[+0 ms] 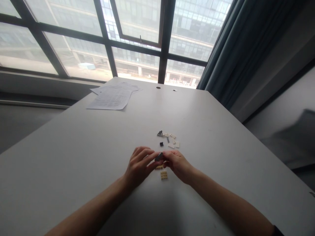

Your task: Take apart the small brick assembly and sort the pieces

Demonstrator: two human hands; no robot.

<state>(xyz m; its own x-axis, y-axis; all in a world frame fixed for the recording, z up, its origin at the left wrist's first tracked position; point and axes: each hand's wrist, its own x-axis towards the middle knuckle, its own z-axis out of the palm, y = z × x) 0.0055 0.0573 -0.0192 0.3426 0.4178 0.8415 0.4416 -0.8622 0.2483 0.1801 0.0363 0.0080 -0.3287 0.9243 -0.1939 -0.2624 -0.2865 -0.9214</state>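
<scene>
Between my two hands is a small dark grey building brick (158,157). My left hand (140,163) is closed on it from the left, thumb below and fingers above. From the right, the fingertips of my right hand (176,164) pinch the same brick. Partly hidden under the fingers lies a tan brick piece (159,167). Closer to me a studded tan brick (163,175) rests on the table. Just beyond my hands sits a small black brick (161,144).
Past my hands lie several white bricks (173,139), a blue-grey piece (168,140) and a grey-and-black piece (159,133) on the white table (209,141). Printed papers (110,98) spread at the far left. Windows and a dark curtain (236,49) stand behind the far edge.
</scene>
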